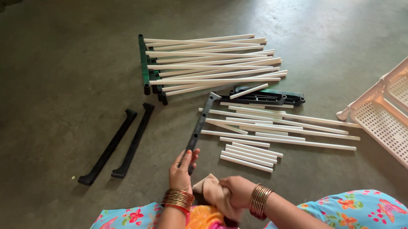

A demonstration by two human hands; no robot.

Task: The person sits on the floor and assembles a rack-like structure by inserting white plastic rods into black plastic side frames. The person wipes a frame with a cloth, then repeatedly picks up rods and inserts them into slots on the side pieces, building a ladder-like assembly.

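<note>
My left hand [183,168] grips the near end of a long dark grey plastic bar [200,124] that slants away across the floor towards the pile of rods. My right hand [236,190] is closed on a crumpled beige cloth [213,190] just beside the left hand, close to my lap. Several loose white rods [266,132] lie on the floor to the right of the bar, some long, some short.
Two black bars [119,144] lie side by side at the left. A stack of white rods fixed to green end pieces [209,63] sits farther off. More dark bars [268,96] lie behind the loose rods. A white perforated plastic rack [406,118] stands at the right.
</note>
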